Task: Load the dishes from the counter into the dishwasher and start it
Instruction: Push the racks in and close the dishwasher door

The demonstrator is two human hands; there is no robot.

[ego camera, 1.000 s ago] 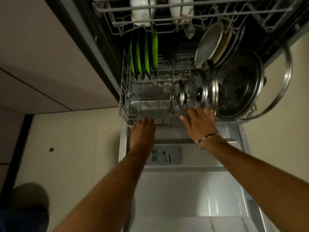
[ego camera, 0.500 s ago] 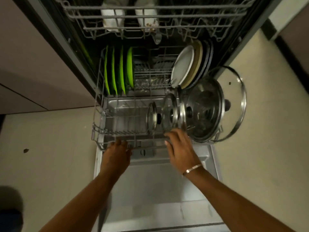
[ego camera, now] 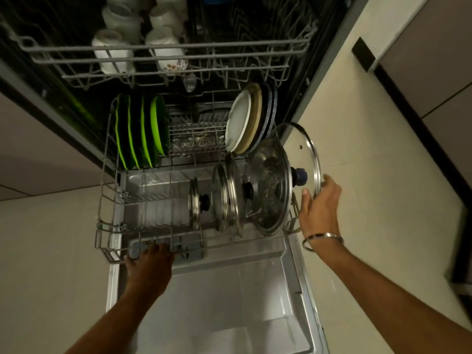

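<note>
While pale floor tiles (ego camera: pixel 357 154) (dim) surround it, dishwasher door (ego camera: pixel 229 302) lies open.

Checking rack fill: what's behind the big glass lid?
Behind the glass lid, a steel lid, then three smaller lids. The right hand grips its rim; the rack tines below are covered.

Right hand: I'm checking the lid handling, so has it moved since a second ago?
Yes. The right hand left the lower rack's front rail and went right to the big glass lid's rim.
</note>
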